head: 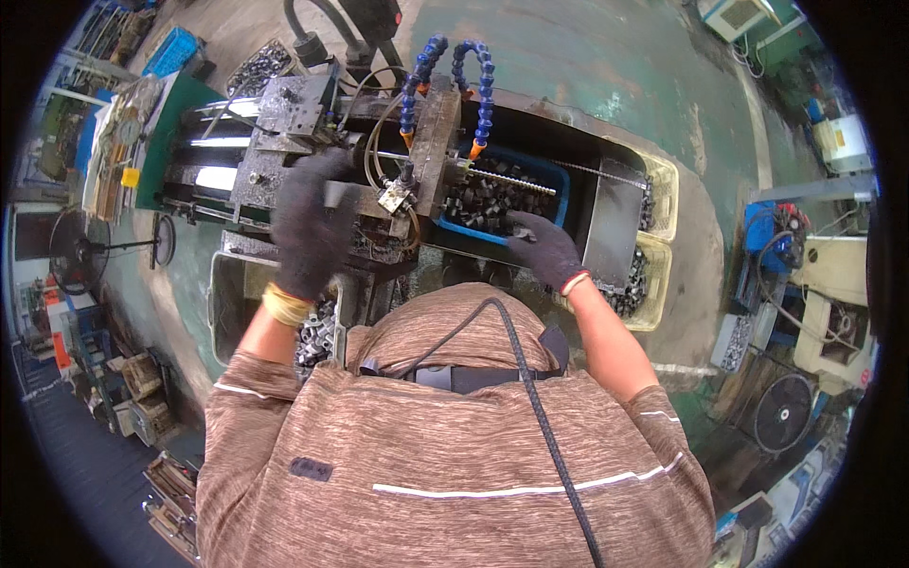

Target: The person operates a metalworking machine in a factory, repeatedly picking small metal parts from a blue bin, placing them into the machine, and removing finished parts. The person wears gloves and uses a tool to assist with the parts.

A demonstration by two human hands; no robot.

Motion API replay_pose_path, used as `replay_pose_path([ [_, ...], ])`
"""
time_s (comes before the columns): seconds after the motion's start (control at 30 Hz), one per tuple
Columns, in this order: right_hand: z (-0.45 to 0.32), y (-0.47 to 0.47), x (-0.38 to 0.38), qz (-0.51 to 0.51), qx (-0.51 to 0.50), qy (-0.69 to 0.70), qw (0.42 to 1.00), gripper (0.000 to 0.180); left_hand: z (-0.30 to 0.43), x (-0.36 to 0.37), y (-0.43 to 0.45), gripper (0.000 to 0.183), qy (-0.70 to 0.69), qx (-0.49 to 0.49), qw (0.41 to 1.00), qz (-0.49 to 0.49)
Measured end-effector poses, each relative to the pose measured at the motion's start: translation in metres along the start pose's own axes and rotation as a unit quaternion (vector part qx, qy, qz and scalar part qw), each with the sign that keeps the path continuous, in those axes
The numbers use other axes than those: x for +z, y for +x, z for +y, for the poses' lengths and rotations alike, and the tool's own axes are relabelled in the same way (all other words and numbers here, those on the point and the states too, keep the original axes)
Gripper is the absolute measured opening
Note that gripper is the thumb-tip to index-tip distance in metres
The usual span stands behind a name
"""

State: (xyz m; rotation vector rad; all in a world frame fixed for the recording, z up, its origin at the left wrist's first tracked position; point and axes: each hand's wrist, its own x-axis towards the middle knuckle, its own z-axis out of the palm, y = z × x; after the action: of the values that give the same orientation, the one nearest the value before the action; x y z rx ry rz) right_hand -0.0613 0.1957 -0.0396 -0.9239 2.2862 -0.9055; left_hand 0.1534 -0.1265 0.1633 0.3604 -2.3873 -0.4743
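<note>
My left hand (pixel 316 220), in a dark glove, is raised in front of the machine's metal carriage (pixel 266 170). Something grey and metallic shows at its fingers, but blur hides the grip. My right hand (pixel 545 248), also gloved, is at the near right rim of a blue plastic tray (pixel 566 192) full of short metal pieces (pixel 490 207). A small metal piece (pixel 524 232) lies between its thumb and fingers. A threaded or twisted metal rod (pixel 515 182) reaches over the tray from an upright machine block (pixel 434 145). Blue segmented coolant hoses (pixel 485 92) arch above the block.
A grey bin (pixel 216 305) with metal fittings (pixel 319 334) stands below my left forearm. Cream plastic crates (pixel 664 273) of metal parts stand right of a sloping metal plate (pixel 616 220). Behind the machine lies a pile of metal parts (pixel 261 67). Fans (pixel 783 413) stand farther off.
</note>
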Motion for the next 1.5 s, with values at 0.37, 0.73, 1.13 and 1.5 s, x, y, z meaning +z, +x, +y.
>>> replay_pose_path([
  [0.37,0.127,-0.039,-0.008,0.156,0.361,-0.114,0.913,0.052,-0.062,0.026,0.018,0.040,0.027,-0.260,0.935,-0.237],
  [0.73,0.108,-0.034,-0.014,0.160,0.383,-0.137,0.900,0.052,-0.060,0.035,0.013,0.038,0.085,-0.234,0.937,-0.246],
  [1.13,0.116,-0.035,-0.006,0.183,0.382,-0.128,0.897,0.053,-0.064,0.040,0.010,0.037,0.080,-0.251,0.938,-0.227],
  [1.5,0.119,-0.034,-0.007,0.159,0.390,-0.136,0.897,0.055,-0.063,0.040,0.009,0.036,0.083,-0.227,0.948,-0.207],
])
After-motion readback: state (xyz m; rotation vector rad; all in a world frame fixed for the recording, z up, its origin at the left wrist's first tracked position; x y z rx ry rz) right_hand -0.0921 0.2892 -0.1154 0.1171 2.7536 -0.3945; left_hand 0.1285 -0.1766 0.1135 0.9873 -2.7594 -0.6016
